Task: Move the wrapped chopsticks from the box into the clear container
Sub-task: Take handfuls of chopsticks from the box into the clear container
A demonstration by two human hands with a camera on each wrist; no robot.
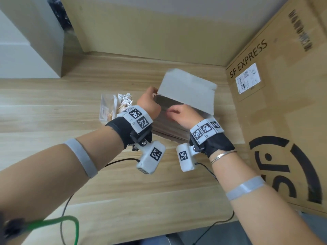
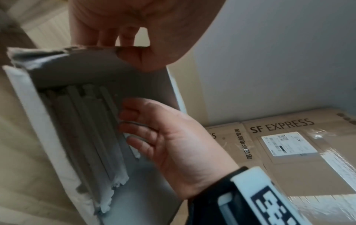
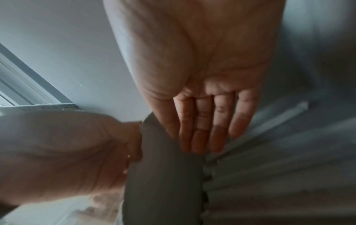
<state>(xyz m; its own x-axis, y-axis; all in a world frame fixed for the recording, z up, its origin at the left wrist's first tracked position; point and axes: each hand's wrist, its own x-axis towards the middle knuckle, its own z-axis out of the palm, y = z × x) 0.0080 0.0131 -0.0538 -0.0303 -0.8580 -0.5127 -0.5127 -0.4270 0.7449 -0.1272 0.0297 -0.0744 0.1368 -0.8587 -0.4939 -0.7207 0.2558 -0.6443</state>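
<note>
Two bare forearms with grey bands and black wrist mounts carrying coded tags reach forward over a pale wooden bench, cables trailing toward its near edge. The right hand lies at the mouth of a grey cardboard box whose flap stands raised; its grip is released, with the fingers straight and side by side against the grey board, as the right wrist view shows from beneath. The left hand holds the box's torn left edge, and only the left wrist view makes this grip plain: the thumb is on the inner face of the ragged flap and the fingers go behind it, pinching the board. That same view looks into the box, where the wrapped chopsticks lie packed side by side along its length, the right hand's fingertips touching the row at one side; from the head view the contents read only as a dark layer under the flap. Just left of the box, partly behind the left wrist, sits the clear container with crumpled foil beside it. A large brown shipping carton printed SF EXPRESS stands to the right, and cardboard lines the far wall.
</note>
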